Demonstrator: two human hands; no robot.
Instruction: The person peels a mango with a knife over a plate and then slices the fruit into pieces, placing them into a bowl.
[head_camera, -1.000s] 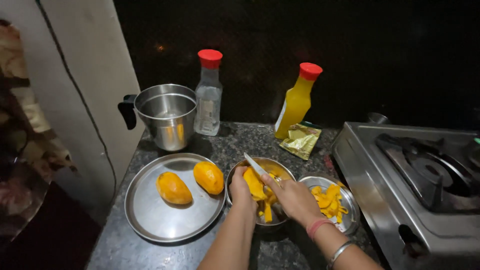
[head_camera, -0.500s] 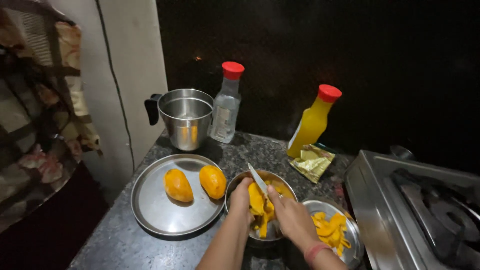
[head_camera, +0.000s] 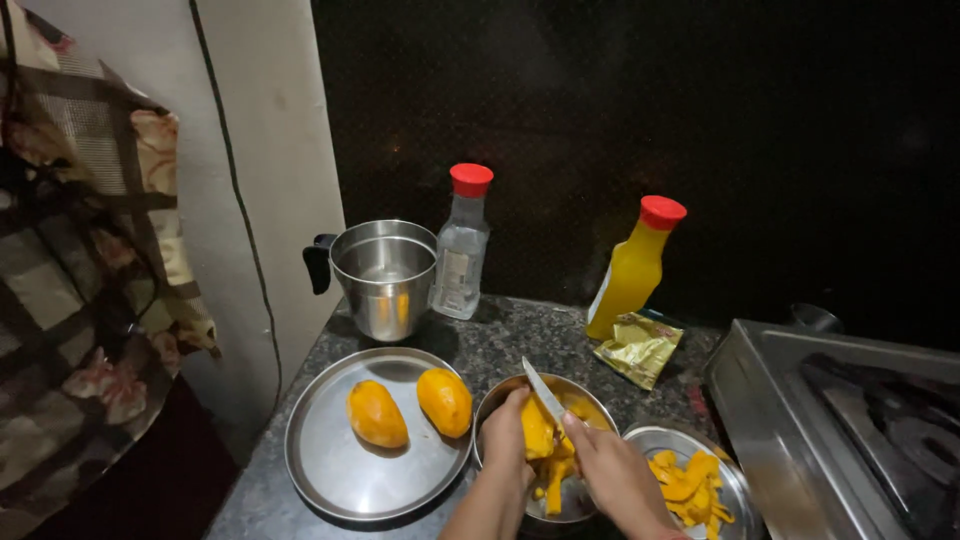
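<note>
1. Fingers of the left hand were curled around a peeled mango, pinching it upright over a steel bowl near the front edge of the desk.
2. Fingers of the right hand were pressed together around the handle of a knife, whose blade angled up and left, touching the mango's top.
3. Cut yellow pieces lay in the bowl beneath the fruit.
4. To cut well, it seemed best to keep the blade angled away from the holding fingers and slice close to the stone, letting pieces drop into the bowl.
5. Just right of the bowl, a small steel plate held peels.
6. To the left, a large steel plate carried two more peeled mangoes, apart from each other.
7. Behind stood a steel pot, a clear bottle and a yellow bottle, both red-capped, with a gold wrapper near the latter.
8. A stove sat at far right.
</note>
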